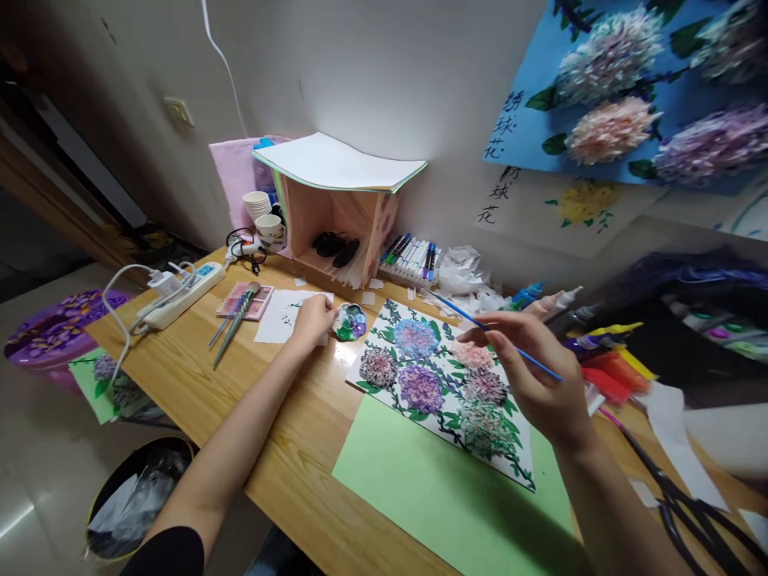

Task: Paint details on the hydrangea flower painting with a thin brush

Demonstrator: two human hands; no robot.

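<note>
In my right hand (546, 372) is a thin blue paintbrush (459, 310), gripped between thumb and fingers with its bristle end pointing left and up. This hand hovers over the right side of a white sheet with a flower painting (421, 390), whose blue, purple, pink and green blooms stand among leaves. The painting lies partly on a light green sheet (414, 488). My left hand (313, 322) rests over a white paper (273, 316) with dark marks, its fingers pinched at the left edge of a small palette (351, 322) smeared with green and purple paint.
Left of the paper lie a wide brush (237, 324) and a pink case (262, 303). A power strip (186, 296) sits at the table's left edge. Behind stand a pink box (384, 232), markers (414, 258) and paper cups (257, 204). Black scissors (672, 488) lie at right.
</note>
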